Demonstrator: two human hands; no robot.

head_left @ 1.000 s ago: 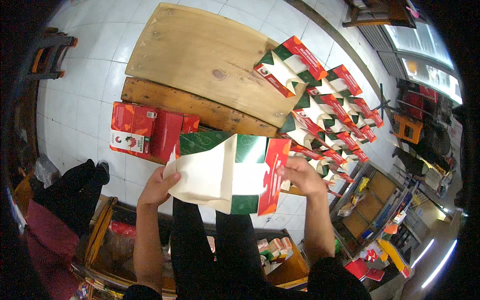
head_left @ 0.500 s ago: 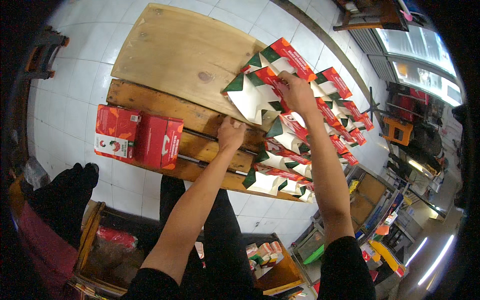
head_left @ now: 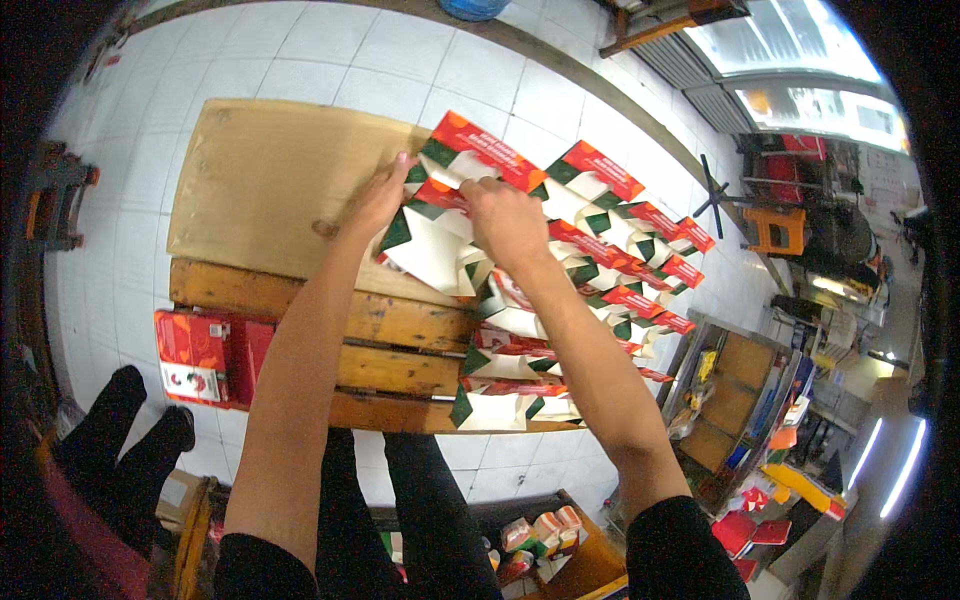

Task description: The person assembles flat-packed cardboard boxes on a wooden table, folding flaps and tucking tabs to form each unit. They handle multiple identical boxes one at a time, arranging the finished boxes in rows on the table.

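Note:
Several open cartons, red and green outside and white inside, stand in rows on the right part of a wooden bench. My right hand (head_left: 506, 222) is closed on the red upper edge of a carton (head_left: 430, 238) at the left end of the far rows. Beside it, my left hand (head_left: 380, 198) rests along the left side of the cartons, its fingers stretched out and pointing away from me. It appears to touch the outermost far carton (head_left: 480, 148). My right fingertips are partly hidden behind the carton edge.
A pale wooden board (head_left: 270, 190) covers the far part of the slatted bench (head_left: 400, 368). Closed red boxes (head_left: 195, 345) lie at its left end, partly behind my left forearm. An open wooden drawer (head_left: 590, 555) with small packages is below. Another person's dark-clad legs (head_left: 150, 440) are at left.
My left hand has moved from the bench slats, away from me, to the left side of the far cartons. My right hand stays on a carton edge. The whole view has shifted.

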